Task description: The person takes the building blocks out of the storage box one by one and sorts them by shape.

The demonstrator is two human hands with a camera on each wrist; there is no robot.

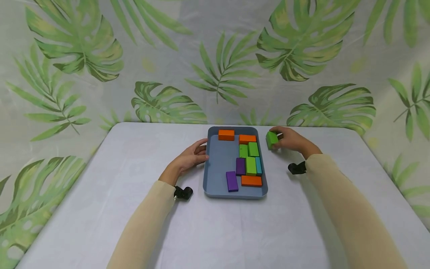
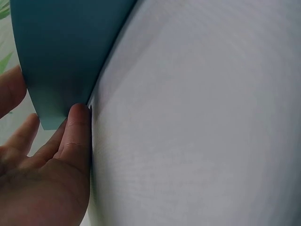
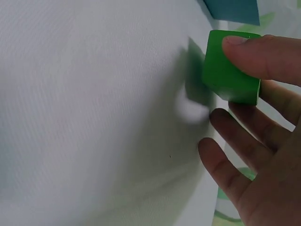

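In the head view my left hand (image 1: 189, 158) rests against the left side of a blue-grey tray (image 1: 219, 158), its fingers relaxed. The left wrist view shows those fingertips at the tray's outer wall (image 2: 61, 61). Just right of the tray, my right hand (image 1: 293, 139) pinches a green block (image 1: 271, 140) between thumb and fingers. Seen from the right wrist, the thumb lies on the block's face (image 3: 228, 70), and a shadow falls on the cloth beside it. Inside the tray, three green blocks (image 1: 250, 166) stand among others along the right side.
Orange blocks lie at the tray's top left (image 1: 226, 135), top right (image 1: 247, 139) and bottom right. A dark purple block (image 1: 240, 166), a tilted purple block (image 1: 232, 181) and a blue block (image 1: 258, 166) are also inside. White cloth (image 1: 215, 231) covers the table; a leaf-patterned curtain (image 1: 228, 56) hangs behind.
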